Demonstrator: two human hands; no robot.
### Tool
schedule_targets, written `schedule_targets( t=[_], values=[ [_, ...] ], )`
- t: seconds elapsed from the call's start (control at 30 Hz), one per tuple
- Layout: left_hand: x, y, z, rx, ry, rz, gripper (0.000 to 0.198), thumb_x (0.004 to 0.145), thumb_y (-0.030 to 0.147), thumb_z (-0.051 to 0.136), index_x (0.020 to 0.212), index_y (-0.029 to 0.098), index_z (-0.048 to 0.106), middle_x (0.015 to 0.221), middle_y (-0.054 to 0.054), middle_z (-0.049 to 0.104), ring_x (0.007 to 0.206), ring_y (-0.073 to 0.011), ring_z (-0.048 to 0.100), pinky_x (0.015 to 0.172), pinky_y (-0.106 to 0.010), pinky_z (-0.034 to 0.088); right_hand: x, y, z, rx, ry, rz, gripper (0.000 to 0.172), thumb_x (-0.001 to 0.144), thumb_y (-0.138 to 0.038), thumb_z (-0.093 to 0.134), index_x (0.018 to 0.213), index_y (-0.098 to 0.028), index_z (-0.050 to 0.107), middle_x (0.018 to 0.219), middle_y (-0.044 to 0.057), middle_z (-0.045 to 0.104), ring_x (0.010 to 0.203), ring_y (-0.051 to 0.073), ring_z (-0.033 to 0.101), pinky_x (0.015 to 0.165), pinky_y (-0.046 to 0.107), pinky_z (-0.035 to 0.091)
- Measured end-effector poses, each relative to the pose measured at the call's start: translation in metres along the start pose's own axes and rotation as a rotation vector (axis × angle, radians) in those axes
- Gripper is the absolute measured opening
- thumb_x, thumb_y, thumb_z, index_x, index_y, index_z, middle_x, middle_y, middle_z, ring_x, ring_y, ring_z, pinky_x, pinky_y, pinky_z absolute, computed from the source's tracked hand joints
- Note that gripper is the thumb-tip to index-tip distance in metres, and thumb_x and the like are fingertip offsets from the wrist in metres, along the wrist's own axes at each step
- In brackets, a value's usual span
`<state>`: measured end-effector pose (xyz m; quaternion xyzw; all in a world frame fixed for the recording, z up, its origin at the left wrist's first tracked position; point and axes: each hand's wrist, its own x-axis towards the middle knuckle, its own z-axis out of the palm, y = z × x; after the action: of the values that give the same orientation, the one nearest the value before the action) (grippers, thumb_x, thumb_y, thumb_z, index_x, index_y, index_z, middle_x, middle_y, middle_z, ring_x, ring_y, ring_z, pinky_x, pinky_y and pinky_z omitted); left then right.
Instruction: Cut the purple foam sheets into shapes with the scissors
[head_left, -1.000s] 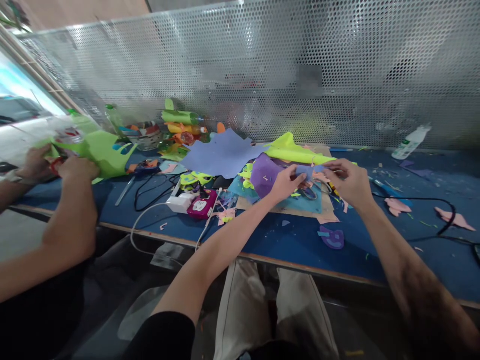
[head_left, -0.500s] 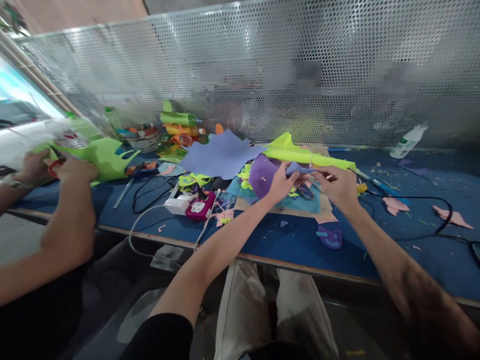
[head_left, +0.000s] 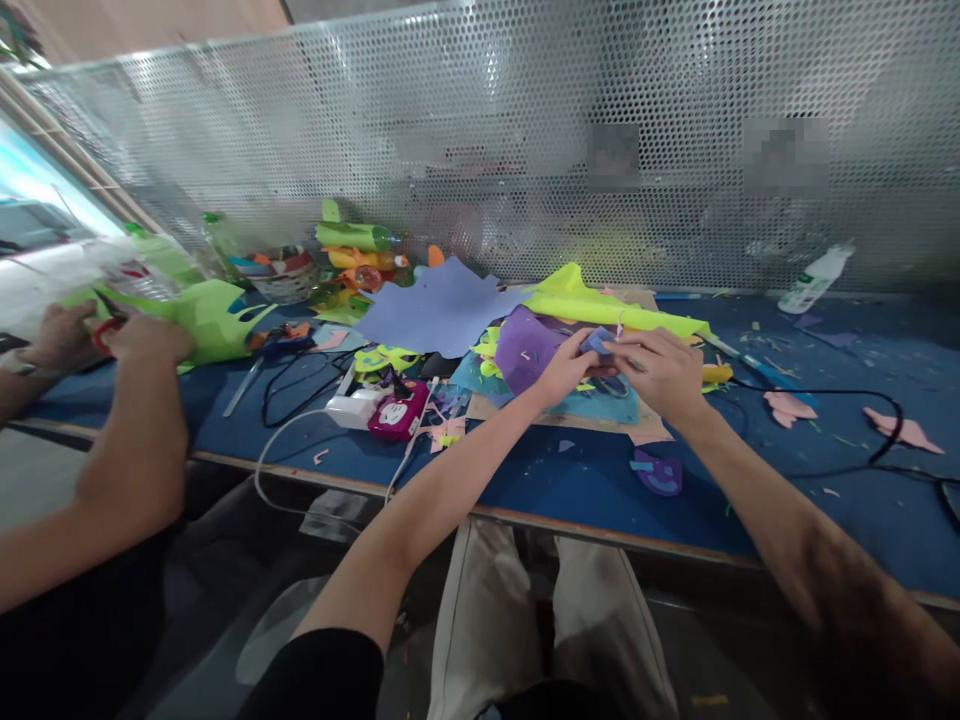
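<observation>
While purple sheets (head_left: 442, 308), a pink charger (head_left: 397, 412) and a co-worker's hands (head_left: 142, 335) crowded the table (head_left: 750, 500), left hand (head_left: 564, 365) and right hand (head_left: 654, 368), closer together than before, pinched a small blue scrap (head_left: 600, 342).

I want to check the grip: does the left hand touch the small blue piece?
Touching. The head view shows the left hand pinching the small blue piece with its fingers.
</observation>
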<state>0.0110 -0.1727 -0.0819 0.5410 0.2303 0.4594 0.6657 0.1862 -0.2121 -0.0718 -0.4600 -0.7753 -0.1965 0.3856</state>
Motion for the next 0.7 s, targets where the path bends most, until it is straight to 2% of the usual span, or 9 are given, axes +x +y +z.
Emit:
schedule_targets(
  t=[0.17,0.33,0.4,0.47,0.57,0.63,0.7],
  values=[
    [0.001,0.003,-0.009,-0.039,-0.088,-0.024,0.032,0.077,0.020,0.066,0.108,0.017,0.063,0.096,-0.005,0.072,0.085,-0.0191,0.072,0.082,-0.036,0.062,-0.001,0.001,0.006,-0.046,0.001,-0.051,0.026,0.094,-0.028,0.059,0.108,-0.035,0.079,0.105,0.001,0.080,0.095,0.024,0.069,0.082,0.036,0.050],
    [0.007,-0.002,-0.014,-0.131,-0.061,-0.081,0.024,0.085,0.034,0.067,0.102,0.018,0.062,0.086,-0.005,0.072,0.074,-0.0201,0.073,0.070,-0.034,0.062,0.002,-0.006,0.002,-0.025,-0.022,-0.023,0.026,0.092,-0.030,0.058,0.107,-0.034,0.079,0.107,0.003,0.077,0.101,0.026,0.067,0.082,0.036,0.050],
    [0.008,-0.004,-0.013,-0.120,-0.048,-0.075,0.024,0.088,0.037,0.067,0.102,0.018,0.061,0.081,-0.004,0.071,0.068,-0.0183,0.072,0.066,-0.031,0.061,0.003,-0.008,-0.001,0.039,-0.015,0.033,0.026,0.091,-0.035,0.060,0.108,-0.031,0.079,0.110,0.005,0.075,0.099,0.026,0.067,0.083,0.037,0.052],
    [0.007,-0.003,-0.013,-0.061,-0.035,-0.044,0.027,0.091,0.042,0.067,0.104,0.019,0.059,0.080,-0.003,0.071,0.066,-0.0168,0.071,0.062,-0.029,0.059,0.004,-0.008,-0.003,0.154,0.010,0.131,0.032,0.089,-0.039,0.061,0.115,-0.027,0.076,0.112,0.008,0.071,0.089,0.023,0.067,0.079,0.036,0.054],
    [0.005,0.001,-0.014,0.113,-0.013,0.031,0.036,0.093,0.053,0.065,0.103,0.019,0.057,0.075,-0.001,0.070,0.061,-0.0145,0.068,0.055,-0.025,0.053,0.004,-0.004,-0.003,0.347,0.043,0.323,0.040,0.090,-0.041,0.058,0.123,-0.023,0.069,0.104,0.008,0.070,0.067,0.017,0.061,0.062,0.032,0.054],
    [0.004,0.004,-0.015,0.250,0.007,0.085,0.042,0.092,0.059,0.064,0.100,0.018,0.057,0.069,0.000,0.068,0.054,-0.0125,0.063,0.052,-0.023,0.049,0.003,-0.001,-0.001,0.439,0.024,0.417,0.039,0.090,-0.045,0.056,0.118,-0.021,0.071,0.094,0.007,0.071,0.061,0.016,0.059,0.054,0.029,0.050],
    [0.001,0.008,-0.017,0.374,0.020,0.133,0.045,0.091,0.062,0.064,0.096,0.018,0.059,0.064,0.000,0.067,0.049,-0.0108,0.058,0.049,-0.023,0.044,0.002,0.001,0.003,0.490,-0.007,0.465,0.038,0.088,-0.049,0.059,0.110,-0.021,0.074,0.086,0.006,0.073,0.059,0.016,0.059,0.053,0.029,0.049]
  ],
)
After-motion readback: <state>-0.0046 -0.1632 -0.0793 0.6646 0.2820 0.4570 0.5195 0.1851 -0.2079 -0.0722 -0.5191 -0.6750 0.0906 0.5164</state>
